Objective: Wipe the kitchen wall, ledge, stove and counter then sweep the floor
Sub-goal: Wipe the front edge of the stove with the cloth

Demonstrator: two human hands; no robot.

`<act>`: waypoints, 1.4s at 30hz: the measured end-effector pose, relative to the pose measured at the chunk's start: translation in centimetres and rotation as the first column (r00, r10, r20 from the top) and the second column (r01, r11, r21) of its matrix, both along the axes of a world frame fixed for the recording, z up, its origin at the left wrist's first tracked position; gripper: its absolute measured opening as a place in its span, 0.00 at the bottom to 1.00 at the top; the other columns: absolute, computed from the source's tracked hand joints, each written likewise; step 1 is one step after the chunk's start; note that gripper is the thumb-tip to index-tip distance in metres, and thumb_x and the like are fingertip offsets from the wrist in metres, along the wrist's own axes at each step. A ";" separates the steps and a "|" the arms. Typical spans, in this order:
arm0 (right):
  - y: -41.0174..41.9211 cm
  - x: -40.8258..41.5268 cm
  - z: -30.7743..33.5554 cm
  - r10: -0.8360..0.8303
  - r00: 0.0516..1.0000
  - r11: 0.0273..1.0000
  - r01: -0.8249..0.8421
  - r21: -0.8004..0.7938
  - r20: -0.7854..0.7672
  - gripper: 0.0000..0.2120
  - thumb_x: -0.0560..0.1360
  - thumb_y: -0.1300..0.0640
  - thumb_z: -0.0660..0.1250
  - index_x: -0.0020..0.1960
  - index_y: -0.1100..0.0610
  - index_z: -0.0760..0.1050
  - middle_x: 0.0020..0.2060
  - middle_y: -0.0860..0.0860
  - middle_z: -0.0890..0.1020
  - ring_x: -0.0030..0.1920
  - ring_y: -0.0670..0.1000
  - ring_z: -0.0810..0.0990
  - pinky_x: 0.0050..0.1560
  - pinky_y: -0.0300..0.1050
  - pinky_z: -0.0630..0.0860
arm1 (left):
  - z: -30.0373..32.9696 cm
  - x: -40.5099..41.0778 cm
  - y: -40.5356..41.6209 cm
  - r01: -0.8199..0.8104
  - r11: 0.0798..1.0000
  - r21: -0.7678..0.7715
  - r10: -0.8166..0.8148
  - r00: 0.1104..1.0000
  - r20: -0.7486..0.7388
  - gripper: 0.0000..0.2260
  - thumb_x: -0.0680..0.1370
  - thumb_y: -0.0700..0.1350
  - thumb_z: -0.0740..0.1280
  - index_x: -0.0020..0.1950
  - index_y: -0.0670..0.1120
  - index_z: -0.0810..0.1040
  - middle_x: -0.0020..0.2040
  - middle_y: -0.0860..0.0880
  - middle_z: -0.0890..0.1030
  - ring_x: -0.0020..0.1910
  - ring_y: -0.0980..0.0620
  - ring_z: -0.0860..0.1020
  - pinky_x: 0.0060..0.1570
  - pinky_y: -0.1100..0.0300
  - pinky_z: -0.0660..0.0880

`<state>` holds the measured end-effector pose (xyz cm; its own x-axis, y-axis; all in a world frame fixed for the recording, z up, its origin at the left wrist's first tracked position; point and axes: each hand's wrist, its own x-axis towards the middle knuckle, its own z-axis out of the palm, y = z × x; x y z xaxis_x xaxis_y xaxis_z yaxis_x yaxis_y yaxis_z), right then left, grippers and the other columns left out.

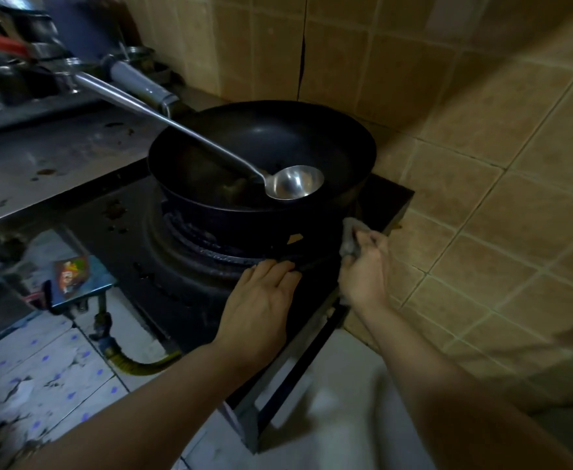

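Right hand (363, 273): fingers curled round a grey cloth (349, 240), held against the stove (183, 286) top at its right front corner, near the tiled wall (481, 198).
Left hand (261, 300): fingers straight, flat on the stove top, bracing just in front of the burner ring (203, 245).
Wok (261, 164): sits on the burner, steel ladle (292, 183) lying inside.
Risk: a wipe carried up under the wok rim could probably tip it or dislodge the ladle.
Risk: grease may smear rather than lift.
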<state>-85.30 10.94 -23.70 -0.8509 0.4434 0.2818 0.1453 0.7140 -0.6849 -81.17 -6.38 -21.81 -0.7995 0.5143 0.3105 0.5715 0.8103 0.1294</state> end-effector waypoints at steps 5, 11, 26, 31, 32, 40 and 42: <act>-3.2 2.3 -0.6 -0.025 0.999 0.998 0.027 0.054 -0.047 0.27 0.70 0.73 0.60 0.68 0.61 0.71 0.61 0.59 0.69 0.59 0.58 0.68 0.62 0.43 0.65 | -0.2 1.0 -2.4 -0.011 0.999 0.045 0.010 1.000 0.022 0.26 0.57 0.33 0.73 0.55 0.41 0.81 0.55 0.44 0.81 0.53 0.42 0.80 0.52 0.51 0.76; -7.4 6.9 -1.1 0.185 0.983 0.965 -0.182 0.191 -0.001 0.27 0.69 0.72 0.60 0.68 0.60 0.71 0.62 0.58 0.69 0.60 0.58 0.68 0.62 0.48 0.70 | -0.3 2.4 -4.4 -0.010 0.998 0.068 0.006 0.998 0.061 0.24 0.59 0.34 0.71 0.55 0.42 0.81 0.53 0.45 0.82 0.52 0.43 0.80 0.50 0.52 0.77; -10.4 9.3 -1.1 0.294 0.940 0.896 -0.335 0.293 0.175 0.24 0.68 0.71 0.64 0.64 0.60 0.75 0.59 0.59 0.73 0.57 0.62 0.71 0.51 0.57 0.76 | 0.8 5.5 -7.6 -0.074 0.997 0.020 0.069 0.982 0.174 0.23 0.69 0.36 0.63 0.65 0.44 0.75 0.63 0.45 0.77 0.62 0.42 0.74 0.57 0.49 0.71; -6.1 7.4 -0.9 0.264 0.955 0.899 -0.294 0.324 0.137 0.22 0.73 0.66 0.54 0.64 0.61 0.74 0.59 0.60 0.73 0.55 0.63 0.70 0.51 0.58 0.74 | 0.3 5.1 -7.1 -0.143 0.990 -0.004 0.141 0.973 0.181 0.25 0.76 0.38 0.61 0.73 0.48 0.65 0.72 0.50 0.66 0.71 0.47 0.62 0.66 0.55 0.60; -5.8 7.4 -0.9 0.254 0.957 0.891 -0.288 0.352 0.140 0.23 0.72 0.65 0.53 0.65 0.60 0.74 0.60 0.59 0.73 0.55 0.62 0.70 0.51 0.57 0.74 | 0.3 5.2 -7.1 -0.155 0.988 -0.007 0.154 0.970 0.187 0.24 0.77 0.39 0.60 0.74 0.48 0.64 0.73 0.50 0.66 0.71 0.48 0.61 0.67 0.55 0.59; -10.3 10.2 0.0 0.366 0.904 0.823 -0.425 0.377 0.221 0.22 0.69 0.69 0.64 0.62 0.59 0.76 0.59 0.58 0.75 0.54 0.61 0.72 0.50 0.55 0.75 | 0.2 6.5 -8.2 -0.287 0.958 0.009 0.279 0.940 0.196 0.22 0.74 0.39 0.65 0.68 0.43 0.72 0.67 0.44 0.73 0.66 0.41 0.69 0.63 0.49 0.66; -8.9 9.4 0.6 0.333 0.904 0.817 -0.418 0.397 0.267 0.24 0.71 0.67 0.62 0.67 0.57 0.72 0.62 0.57 0.71 0.58 0.60 0.70 0.55 0.53 0.73 | 0.1 6.7 -9.0 -0.320 0.947 -0.001 0.313 0.926 0.212 0.22 0.72 0.37 0.66 0.66 0.42 0.73 0.64 0.43 0.74 0.62 0.40 0.72 0.59 0.49 0.69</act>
